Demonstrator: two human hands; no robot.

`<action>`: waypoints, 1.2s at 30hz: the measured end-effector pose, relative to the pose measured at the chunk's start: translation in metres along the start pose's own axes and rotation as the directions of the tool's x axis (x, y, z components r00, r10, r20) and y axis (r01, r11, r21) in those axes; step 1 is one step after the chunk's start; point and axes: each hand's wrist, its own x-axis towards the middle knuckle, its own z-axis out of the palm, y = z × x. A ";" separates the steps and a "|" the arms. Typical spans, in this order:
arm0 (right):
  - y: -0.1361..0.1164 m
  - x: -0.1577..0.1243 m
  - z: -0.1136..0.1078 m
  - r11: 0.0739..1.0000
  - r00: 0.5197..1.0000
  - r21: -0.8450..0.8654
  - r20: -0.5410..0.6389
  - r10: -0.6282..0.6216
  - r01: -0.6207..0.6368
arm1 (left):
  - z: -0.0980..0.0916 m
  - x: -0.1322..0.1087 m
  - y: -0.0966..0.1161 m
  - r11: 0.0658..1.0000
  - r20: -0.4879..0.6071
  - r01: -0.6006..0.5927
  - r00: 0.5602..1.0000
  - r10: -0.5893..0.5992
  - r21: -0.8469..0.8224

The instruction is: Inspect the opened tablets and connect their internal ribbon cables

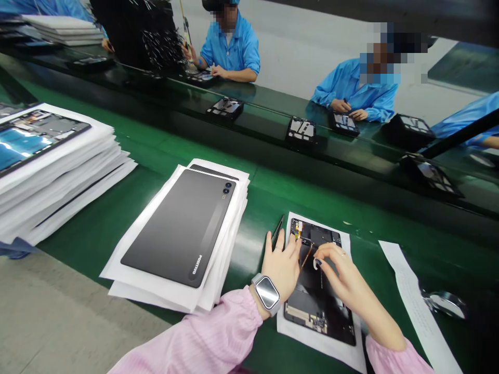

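black tablet [315, 291] | left hand [280, 265] spread on edge | right hand [346, 280] fingers curled by flex cable [306, 258], grip unclear

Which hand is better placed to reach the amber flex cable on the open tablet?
Right, probably. The right hand has its fingertips just beside the amber flex cable, over the open tablet. The left hand, with the watch, sits at the tablet's edge, slightly farther off.

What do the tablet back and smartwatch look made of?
The tablet back looks like matte grey metal, given its even satin sheen, though plastic is possible. The smartwatch looks like polished metal under a glossy glass face, given its bright reflections.
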 end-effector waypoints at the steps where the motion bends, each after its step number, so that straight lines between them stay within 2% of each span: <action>1: 0.000 0.004 -0.002 1.000 1.000 -0.004 -0.025 0.002 -0.002 | 0.000 0.000 0.000 1.000 -0.002 -0.005 1.000 0.005 0.001; 4: 0.003 0.020 -0.003 0.999 0.998 -0.035 -0.056 0.003 -0.005 | -0.001 0.000 0.000 1.000 0.001 -0.014 1.000 0.014 0.004; 10: 0.015 0.048 0.014 0.994 1.000 -0.109 -0.016 0.004 -0.006 | 0.001 0.000 0.001 1.000 -0.009 -0.014 1.000 0.015 0.015; 23: 0.018 0.053 0.026 0.959 1.000 -0.282 0.009 0.006 -0.003 | -0.001 0.001 0.003 0.999 -0.007 -0.009 1.000 0.010 0.053; 30: 0.008 0.044 0.043 0.916 0.990 -0.390 -0.136 0.042 -0.092 | 0.005 -0.002 0.003 0.998 -0.032 -0.006 0.999 0.008 0.063; 33: 0.005 0.041 0.048 0.898 0.970 -0.404 -0.231 0.082 -0.172 | 0.007 -0.003 0.003 0.999 -0.033 -0.003 0.999 0.004 0.041; 36: 0.003 0.039 0.048 0.900 0.957 -0.389 -0.274 0.092 -0.198 | 0.006 -0.003 0.002 1.000 -0.024 -0.004 1.000 0.004 0.006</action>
